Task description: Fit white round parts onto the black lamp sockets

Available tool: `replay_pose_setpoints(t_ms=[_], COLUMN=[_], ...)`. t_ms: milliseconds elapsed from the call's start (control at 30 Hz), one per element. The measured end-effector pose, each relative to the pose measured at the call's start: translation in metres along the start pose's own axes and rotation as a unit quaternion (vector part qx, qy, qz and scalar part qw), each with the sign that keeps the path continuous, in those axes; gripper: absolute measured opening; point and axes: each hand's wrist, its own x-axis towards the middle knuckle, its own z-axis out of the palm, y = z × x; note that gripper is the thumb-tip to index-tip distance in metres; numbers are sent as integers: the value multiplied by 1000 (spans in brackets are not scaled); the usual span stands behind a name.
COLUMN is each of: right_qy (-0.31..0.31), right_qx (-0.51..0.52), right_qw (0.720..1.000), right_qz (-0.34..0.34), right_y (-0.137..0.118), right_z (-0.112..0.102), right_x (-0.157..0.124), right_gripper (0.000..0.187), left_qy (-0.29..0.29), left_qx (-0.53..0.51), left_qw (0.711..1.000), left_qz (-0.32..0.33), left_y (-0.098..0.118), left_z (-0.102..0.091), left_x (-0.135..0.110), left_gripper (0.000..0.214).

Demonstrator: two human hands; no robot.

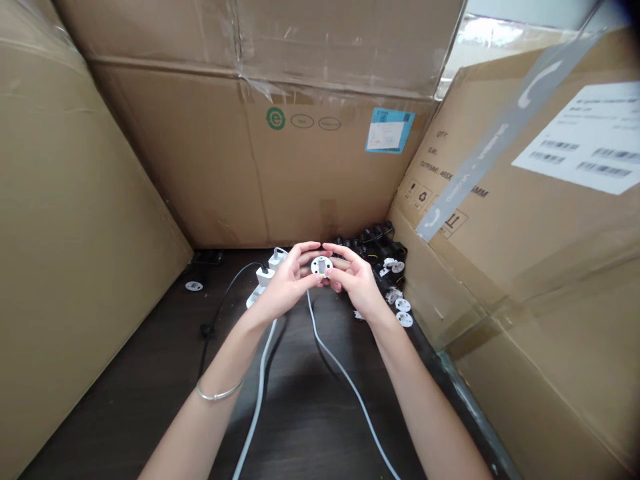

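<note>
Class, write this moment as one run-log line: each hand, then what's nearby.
left hand: holds white round disc | right hand: same disc | nearby: white plug adapters, white cable, black parts, white discs

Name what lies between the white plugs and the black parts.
In the head view, the left hand and right hand hold a white disc there.

The left hand [280,283] and right hand [357,280] hold a small white round disc [322,267] between them above a dark table [310,427], a white cable [259,400] running beneath and cardboard cartons [250,160] standing around.
</note>
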Motion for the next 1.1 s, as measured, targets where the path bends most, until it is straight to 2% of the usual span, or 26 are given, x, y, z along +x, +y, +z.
replay_pose_setpoints(t_ms=[200, 367, 467, 567, 900, 1100], right_qy=[15, -59, -78, -61, 2, -15], right_qx=[-28, -40, -22, -12, -14, -14], right_qw=[999, 997, 997, 998, 997, 999], right_qz=[-33, -14, 16, 22, -70, -38], right_y=[0, 6, 10, 13, 20, 16], right_z=[8, 0, -6, -5, 4, -8], right_x=[-3, 1, 3, 4, 3, 7], right_gripper=[27, 28, 27, 26, 15, 20], left_qy=[36, 41, 45, 45, 88, 62], left_qx=[-1, 13, 52, 82, 102, 223], left_qw=[999, 999, 998, 996, 990, 970], left_qz=[-11, -15, -14, -9, 35, 79], left_y=[0, 1, -1, -3, -5, -18], left_z=[0, -1, 0, 0, 2, 4], left_x=[1, 0, 0, 0, -1, 3], left_gripper=[48, 54, 55, 58, 55, 41])
